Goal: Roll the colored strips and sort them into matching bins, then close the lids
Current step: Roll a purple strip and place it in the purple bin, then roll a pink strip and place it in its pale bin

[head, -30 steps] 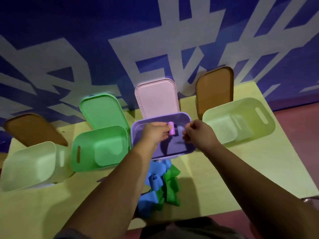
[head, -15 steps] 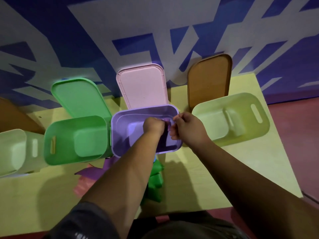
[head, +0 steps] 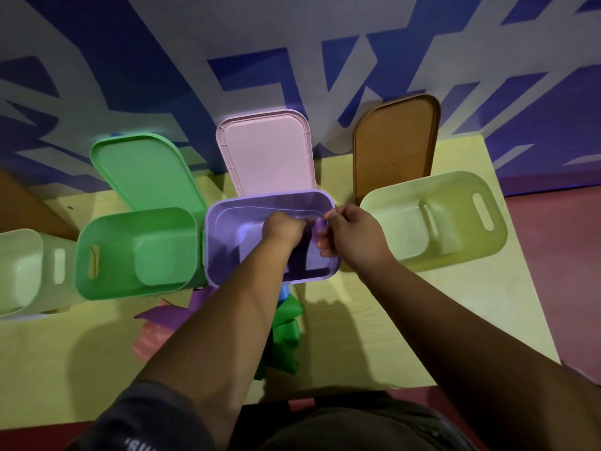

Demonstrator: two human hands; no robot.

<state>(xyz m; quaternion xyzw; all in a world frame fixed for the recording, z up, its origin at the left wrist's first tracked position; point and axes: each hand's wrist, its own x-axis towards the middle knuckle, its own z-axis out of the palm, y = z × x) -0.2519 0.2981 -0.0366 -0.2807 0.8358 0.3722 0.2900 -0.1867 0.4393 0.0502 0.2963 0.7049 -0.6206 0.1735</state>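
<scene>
**Both hands on purple roll over purple bin**

- Left hand (head: pixel 283 231): fingers curled tight, knuckles up, tips hidden. It sits against the roll's (head: pixel 320 228) 9 o'clock side. Can't tell if it actually pinches.
- Right hand (head: pixel 353 237): fingers curled in and pressed close together, thumb on top, pinching the roll from its 3 o'clock side.
- The roll sits between the two hands, above the purple bin's (head: pixel 227 245) 2 o'clock corner and inside the rim line. The visible purple patch runs roughly 12–6. Its ends are covered, so the true axis is unclear.
- Purple bin: lid off the opening, bare floor showing, with the 3 o'clock half hidden by hands and shadow. The pink lid (head: pixel 266 151) stands up at its 12 o'clock edge against the wall (head: pixel 292 43).
- Green bin (head: pixel 136 252) is at 9 o'clock of the purple bin, touching or just beside it, bare floor showing. The green lid (head: pixel 146 170) is up at its 12.
- Right pale bin (head: pixel 439 219) is at 3 o'clock of the purple bin, bare floor showing. The brown lid (head: pixel 395 144) is up at its 11.
- Left pale bin (head: pixel 22 271) is at the frame's 9 o'clock edge, partly cut off.
- Loose strips lie on the table (head: pixel 422 320) at 6–7 o'clock of the purple bin, partly under the left forearm: green (head: pixel 286 323), purple (head: pixel 169 315), pink (head: pixel 151 340) and a bit of blue (head: pixel 283 292).
</scene>
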